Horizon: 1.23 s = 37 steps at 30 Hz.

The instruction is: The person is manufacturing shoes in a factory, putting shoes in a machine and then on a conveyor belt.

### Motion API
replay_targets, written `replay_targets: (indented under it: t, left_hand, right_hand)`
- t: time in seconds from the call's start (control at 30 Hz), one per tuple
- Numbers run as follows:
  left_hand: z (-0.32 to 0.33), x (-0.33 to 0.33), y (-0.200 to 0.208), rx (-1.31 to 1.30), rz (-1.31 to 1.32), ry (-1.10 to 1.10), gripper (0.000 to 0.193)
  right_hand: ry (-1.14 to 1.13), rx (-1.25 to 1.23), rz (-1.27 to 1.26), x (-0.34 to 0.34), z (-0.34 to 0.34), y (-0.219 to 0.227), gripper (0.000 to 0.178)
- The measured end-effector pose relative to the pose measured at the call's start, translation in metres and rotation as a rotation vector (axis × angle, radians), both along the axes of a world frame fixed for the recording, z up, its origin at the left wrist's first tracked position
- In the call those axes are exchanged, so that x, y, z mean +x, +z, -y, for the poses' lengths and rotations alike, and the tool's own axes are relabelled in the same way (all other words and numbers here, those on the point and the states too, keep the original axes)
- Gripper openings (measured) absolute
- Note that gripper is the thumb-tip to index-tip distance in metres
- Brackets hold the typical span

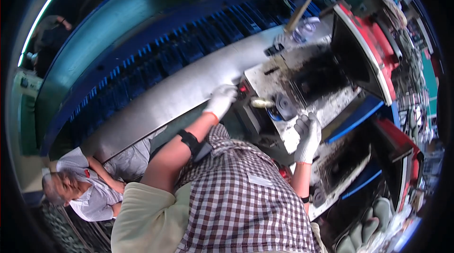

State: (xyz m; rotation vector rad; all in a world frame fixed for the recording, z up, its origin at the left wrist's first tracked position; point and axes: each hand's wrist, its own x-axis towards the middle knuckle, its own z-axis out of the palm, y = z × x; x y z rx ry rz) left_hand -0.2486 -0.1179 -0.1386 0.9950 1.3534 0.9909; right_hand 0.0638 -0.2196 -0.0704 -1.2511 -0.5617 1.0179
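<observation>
Both my hands wear white knit gloves. My left hand (222,100) reaches over the front edge of a long metal ledge (165,94), its fingers loosely stretched toward a red button (243,89) on the machine's front. It holds nothing that I can see. At the near corner of a stained, pale machine bed (288,132), my right hand (308,137) is raised with its fingers curled in. Whatever lies between those fingertips is too blurred to make out. A round grey knob-like part (285,106) and a pale handle (261,103) sit between my hands.
A red-framed lid (366,49) stands raised over the bed's dark plate (319,80). A similar red machine (397,149) is at the right. Rows of blue slats (189,40) run behind the ledge. A clear tape-like roll (306,28) lies beyond. Another person (85,187) sits at lower left.
</observation>
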Motion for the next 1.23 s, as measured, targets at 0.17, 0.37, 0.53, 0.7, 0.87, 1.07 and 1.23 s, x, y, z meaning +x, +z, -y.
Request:
replay_targets:
  t: [0.17,0.37,0.53,0.7,0.87,1.07,1.23]
  left_hand:
    - [-0.012,-0.021,-0.068,-0.133,-0.623,-0.309,0.042]
    - [-0.049,0.040,-0.067,0.001,-0.847,-0.294,0.046]
    - [-0.076,0.031,-0.118,0.285,-0.876,-0.544,0.034]
    - [-0.069,0.004,-0.190,0.007,-0.337,-0.595,0.054]
    - [-0.012,0.031,-0.099,-0.565,-0.409,-1.281,0.048]
    - [-0.043,0.010,-0.050,-0.350,-0.133,-0.606,0.027]
    - [-0.036,-0.022,0.037,0.249,-0.470,-0.637,0.027]
  right_hand:
    - [-0.097,-0.080,-0.036,0.017,0.041,-0.010,0.039]
    - [-0.233,-0.155,-0.017,0.022,0.078,-0.011,0.038]
    - [-0.342,-0.139,-0.016,0.024,0.100,-0.002,0.038]
    - [-0.260,0.023,0.487,0.019,0.064,0.074,0.040]
    - [-0.495,0.384,1.280,0.048,-0.014,0.221,0.031]
    - [-0.174,0.306,1.518,0.140,-0.165,0.295,0.042]
    - [-0.188,0.337,1.580,0.105,-0.229,0.272,0.038]
